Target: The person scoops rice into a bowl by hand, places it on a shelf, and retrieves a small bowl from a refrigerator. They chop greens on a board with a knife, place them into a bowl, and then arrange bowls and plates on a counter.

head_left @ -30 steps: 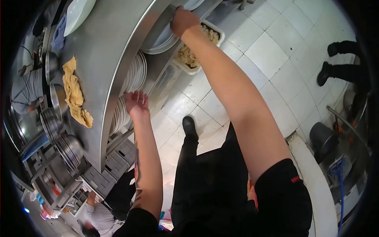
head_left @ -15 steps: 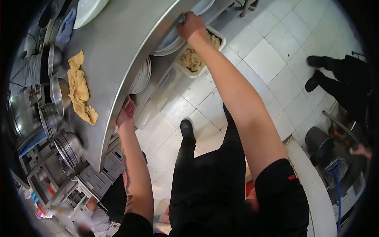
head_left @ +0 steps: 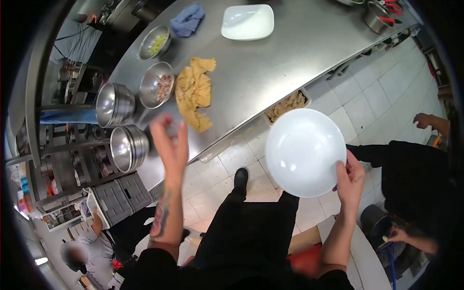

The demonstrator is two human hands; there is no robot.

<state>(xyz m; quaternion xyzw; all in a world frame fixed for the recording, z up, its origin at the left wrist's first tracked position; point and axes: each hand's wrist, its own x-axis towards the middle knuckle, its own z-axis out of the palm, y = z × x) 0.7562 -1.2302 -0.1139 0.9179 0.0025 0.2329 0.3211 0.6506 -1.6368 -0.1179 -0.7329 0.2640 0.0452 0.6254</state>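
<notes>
A round white plate (head_left: 305, 153) is gripped at its right rim by my right hand (head_left: 349, 175), thumb on top, held in front of me past the counter's edge. My left hand (head_left: 170, 145) is raised over the counter with thumb and fingers apart, slightly blurred, and holds nothing. Near it on the steel counter (head_left: 251, 72) lies a crumpled yellow cloth (head_left: 194, 92). Two stacks of steel bowls (head_left: 126, 149) stand left of that hand. Beyond them is a steel bowl with chopped pinkish pieces (head_left: 157, 85).
A bowl with chopped green pieces (head_left: 154, 42), a blue cloth (head_left: 187, 20) and a white rectangular dish (head_left: 247, 22) are farther along the counter. Below the edge sits a tub of pale food (head_left: 286, 106). One person in black (head_left: 415, 188) stands right; another person (head_left: 92, 241) is lower left.
My right hand has come out from under the counter and now holds the white plate. My left hand has risen from below the edge to above the counter. The view has turned toward the countertop.
</notes>
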